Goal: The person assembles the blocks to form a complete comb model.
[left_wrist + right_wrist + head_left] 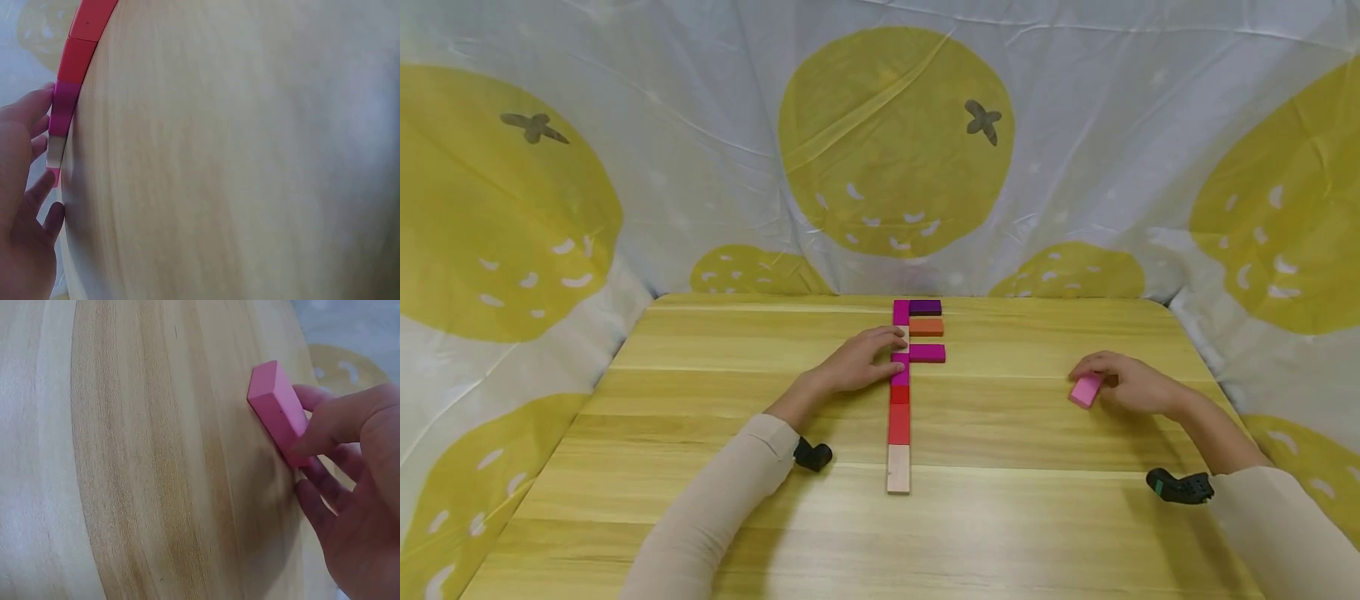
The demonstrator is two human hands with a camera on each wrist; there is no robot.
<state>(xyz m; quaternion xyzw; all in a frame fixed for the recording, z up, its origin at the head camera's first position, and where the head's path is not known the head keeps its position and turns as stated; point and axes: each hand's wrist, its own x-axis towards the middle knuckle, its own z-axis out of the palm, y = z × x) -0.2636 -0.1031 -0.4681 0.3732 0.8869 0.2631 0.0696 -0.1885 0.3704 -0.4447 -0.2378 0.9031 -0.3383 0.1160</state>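
Observation:
A pink wooden block (1086, 389) is pinched between the thumb and fingers of my right hand (1131, 383), over the right side of the table. In the right wrist view the same pink block (278, 415) is tilted. My left hand (857, 360) rests at the column of blocks, its fairly straight fingers touching a natural wood block (905, 343) and its thumb at a magenta block (900, 371). Below that in the column lie red blocks (898, 423) and a natural wood block (898, 469); another magenta block (901, 312) tops it.
Purple (925, 307), orange (927, 327) and magenta (928, 353) blocks stick out rightward from the column's upper part. The wooden table (1015, 533) reaches back to a curtain (1060, 167) with yellow fruit prints. A black wrist device (813, 455) sits on the left sleeve, another (1180, 487) on the right.

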